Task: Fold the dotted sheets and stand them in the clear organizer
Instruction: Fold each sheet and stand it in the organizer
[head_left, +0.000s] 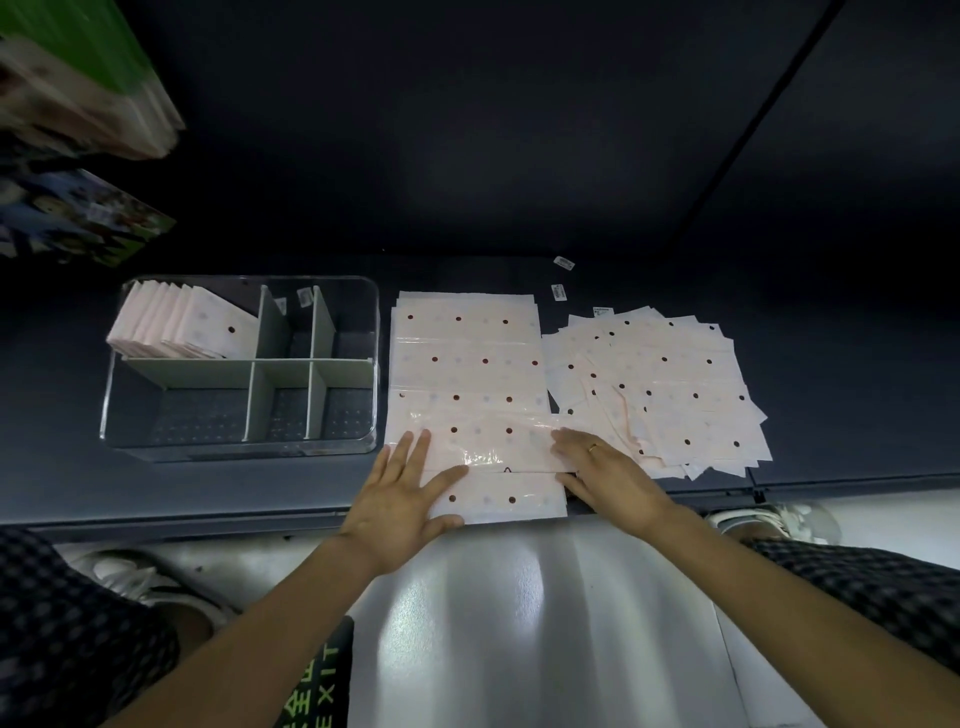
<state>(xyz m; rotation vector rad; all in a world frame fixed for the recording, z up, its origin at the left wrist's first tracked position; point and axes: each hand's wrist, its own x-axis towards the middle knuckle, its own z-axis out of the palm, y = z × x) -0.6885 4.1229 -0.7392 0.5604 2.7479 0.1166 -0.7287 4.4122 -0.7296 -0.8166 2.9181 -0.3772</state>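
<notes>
Left hand and right hand — fingers straight, flat — press the dotted sheet

Dark shelf carries clear organizer, dotted sheets

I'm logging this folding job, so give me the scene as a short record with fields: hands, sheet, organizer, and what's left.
left hand: flat, fingers straight, pressing the near left of the long dotted sheet
right hand: resting on the sheet's near right, ring on one finger
sheet state: near end folded over, fold being pressed
clear organizer: folded sheets standing in the far left compartment; other compartments show none
unfolded pile: loose dotted sheets, right of the long sheet
</notes>
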